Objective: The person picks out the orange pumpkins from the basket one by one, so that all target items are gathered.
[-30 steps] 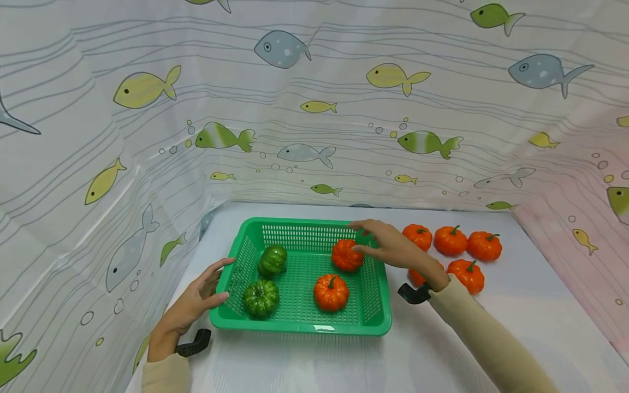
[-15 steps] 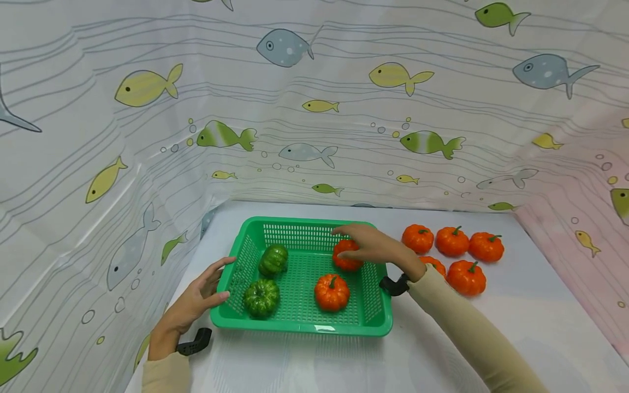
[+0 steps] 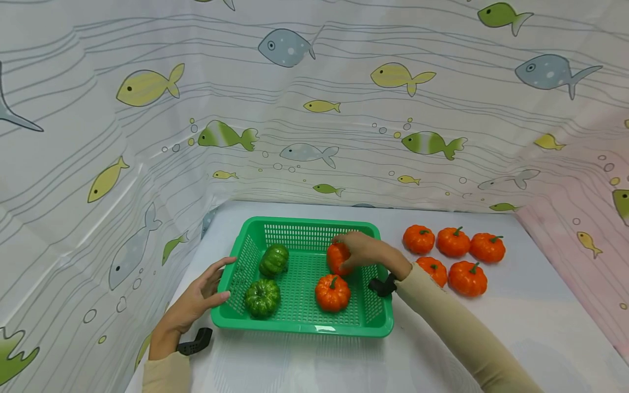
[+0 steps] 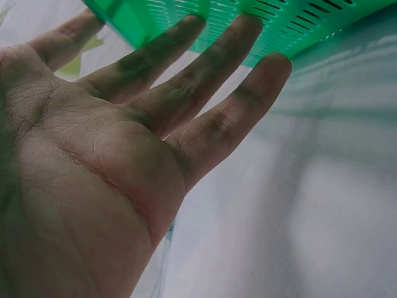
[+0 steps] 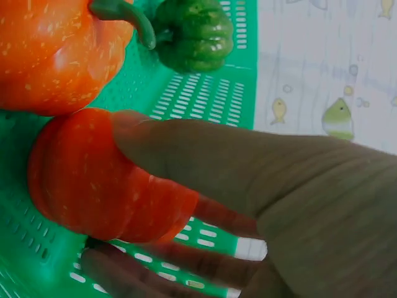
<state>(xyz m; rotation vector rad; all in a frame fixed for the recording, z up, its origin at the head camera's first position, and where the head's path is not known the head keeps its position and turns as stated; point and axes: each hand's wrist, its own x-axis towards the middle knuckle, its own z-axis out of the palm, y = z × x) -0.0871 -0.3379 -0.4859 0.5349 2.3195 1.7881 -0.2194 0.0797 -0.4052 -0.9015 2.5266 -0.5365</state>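
A green plastic basket (image 3: 300, 328) holds two green pumpkins, one at the back left (image 3: 273, 260) and a speckled one in front (image 3: 262, 298), and two small orange pumpkins. My right hand (image 3: 366, 252) reaches over the right rim and grips the rear orange pumpkin (image 3: 336, 259). In the right wrist view, the thumb lies on this pumpkin (image 5: 99, 180), with fingers partly hidden on its far side. The front orange pumpkin (image 3: 332, 293) sits close against it. At the basket's left side, my left hand (image 3: 199, 295) has loosely straight fingers; its fingertips (image 4: 247, 28) are at the basket wall.
Several more orange pumpkins (image 3: 454, 242) stand on the white table (image 3: 516, 322) right of the basket, near my right sleeve (image 3: 457, 322). A fish-patterned curtain (image 3: 314, 125) rises behind the table and along both sides.
My right hand has moved left and down into the basket and taken hold of the rear orange pumpkin, which has shifted slightly left. My left hand stays in place.
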